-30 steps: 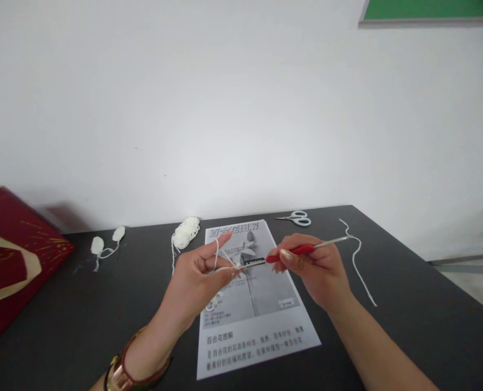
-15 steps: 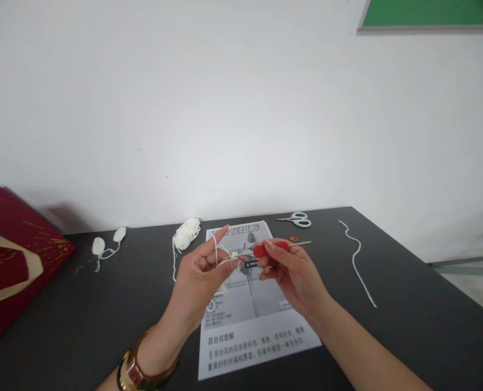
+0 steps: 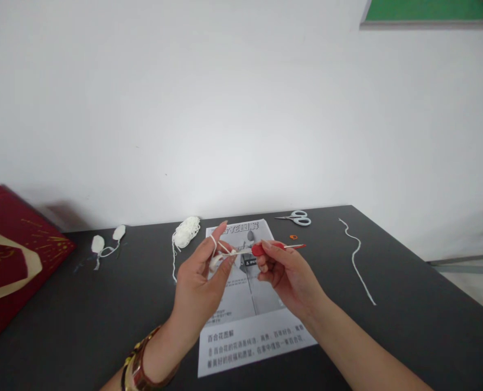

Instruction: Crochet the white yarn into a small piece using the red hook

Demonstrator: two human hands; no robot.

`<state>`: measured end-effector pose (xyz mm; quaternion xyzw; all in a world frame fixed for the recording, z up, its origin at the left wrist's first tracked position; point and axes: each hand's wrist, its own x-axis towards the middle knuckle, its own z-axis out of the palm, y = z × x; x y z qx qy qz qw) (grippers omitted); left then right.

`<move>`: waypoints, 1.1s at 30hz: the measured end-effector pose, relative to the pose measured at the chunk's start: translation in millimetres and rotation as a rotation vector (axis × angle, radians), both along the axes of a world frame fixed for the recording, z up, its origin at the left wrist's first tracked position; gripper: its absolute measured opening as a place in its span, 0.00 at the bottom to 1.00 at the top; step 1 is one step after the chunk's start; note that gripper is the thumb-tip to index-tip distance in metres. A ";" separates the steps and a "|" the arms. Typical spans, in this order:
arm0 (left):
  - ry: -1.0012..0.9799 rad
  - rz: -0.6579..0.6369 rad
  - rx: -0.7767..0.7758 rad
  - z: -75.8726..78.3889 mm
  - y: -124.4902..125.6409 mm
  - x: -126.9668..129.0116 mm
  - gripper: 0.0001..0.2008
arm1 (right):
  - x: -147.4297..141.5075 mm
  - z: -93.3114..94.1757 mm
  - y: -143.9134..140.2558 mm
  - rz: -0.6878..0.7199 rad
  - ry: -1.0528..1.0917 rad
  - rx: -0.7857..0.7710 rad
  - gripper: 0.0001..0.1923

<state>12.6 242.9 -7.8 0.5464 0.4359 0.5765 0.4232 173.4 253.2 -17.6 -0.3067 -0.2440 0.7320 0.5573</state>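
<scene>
My left hand [image 3: 198, 279] pinches a small white piece of crochet [image 3: 216, 263] between thumb and fingers. White yarn wraps round its raised index finger. In my right hand [image 3: 288, 274] is a crochet hook with a red grip [image 3: 258, 250], its metal shaft pointing left into the yarn at my left fingertips. Whether a loop sits on the hook's tip is too small to tell. Below both hands lies a printed sheet [image 3: 258, 350] with a flower picture and Chinese text. Behind my left hand rests a ball of white yarn [image 3: 186, 232], a strand trailing from it.
Scissors [image 3: 298, 218] and a small orange clip-like piece [image 3: 293, 237] lie behind my right hand. A loose white strand [image 3: 357, 252] is at the right. Two white crocheted pieces [image 3: 98, 244] joined by yarn lie left, near a red gift bag [image 3: 17, 260].
My left hand has turned slightly, and the white piece now shows beneath its index finger. A white loop dangling below that hand is no longer visible. The hook's angle has shifted a little.
</scene>
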 end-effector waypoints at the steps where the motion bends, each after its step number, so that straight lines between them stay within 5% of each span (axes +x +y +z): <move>1: -0.028 0.013 -0.016 0.3 0.0 0.8 0.25 | -0.5 -0.4 -0.5 0.004 -0.001 -0.001 0.09; 10: -0.284 -0.048 -0.264 3.1 2.7 -0.7 0.38 | -1.5 -4.6 -2.0 -0.060 -0.081 0.118 0.10; 17: -0.415 -0.089 -0.382 0.1 2.1 4.9 0.35 | -10.9 -7.2 -11.7 -0.194 -0.270 0.314 0.06; 20: -0.431 -0.052 -0.376 -2.8 0.7 8.1 0.35 | -11.9 -8.7 -18.3 -0.317 -0.552 0.582 0.05; 24: -0.505 -0.036 -0.398 -4.9 -1.0 10.0 0.34 | -4.5 -14.6 -22.2 -0.435 -0.989 1.166 0.18; 26: -0.555 -0.083 -0.452 -3.8 0.1 8.8 0.32 | 1.5 -17.5 -21.5 -0.423 -1.161 1.469 0.24; 28: -0.595 -0.167 -0.509 -0.8 2.6 5.4 0.30 | 6.5 -18.5 -20.0 -0.427 -1.262 1.605 0.25; 30: -0.600 -0.248 -0.542 3.3 5.6 0.5 0.28 | 8.7 -17.6 -18.3 -0.431 -1.226 1.590 0.23; 33: -0.567 -0.317 -0.557 9.7 8.9 -6.8 0.25 | 6.1 -13.7 -16.3 -0.386 -0.946 1.306 0.19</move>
